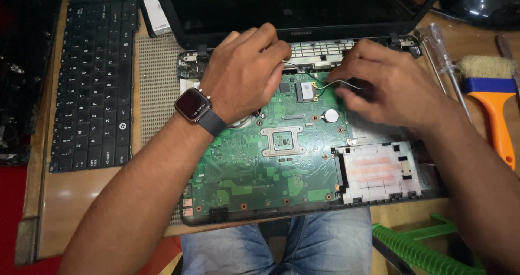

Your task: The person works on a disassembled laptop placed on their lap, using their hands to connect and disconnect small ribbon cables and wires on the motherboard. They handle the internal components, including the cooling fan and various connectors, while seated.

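An opened laptop base lies in front of me with its green motherboard (271, 161) bare and the dark screen (281, 4) tilted up behind. My left hand (244, 72), with a smartwatch on the wrist, rests on the board's upper left, fingers curled near a thin white wire (325, 84). My right hand (390, 85) is at the upper right of the board, fingertips pinched at the wire's other end. A round coin cell (331, 115) sits between the hands. What the fingertips grip is partly hidden.
A detached black keyboard (97, 74) lies at the left. A clear-handled screwdriver (441, 55) and an orange-handled brush (490, 91) lie at the right. A green plastic frame (417, 248) is at the lower right, my jeans below the table edge.
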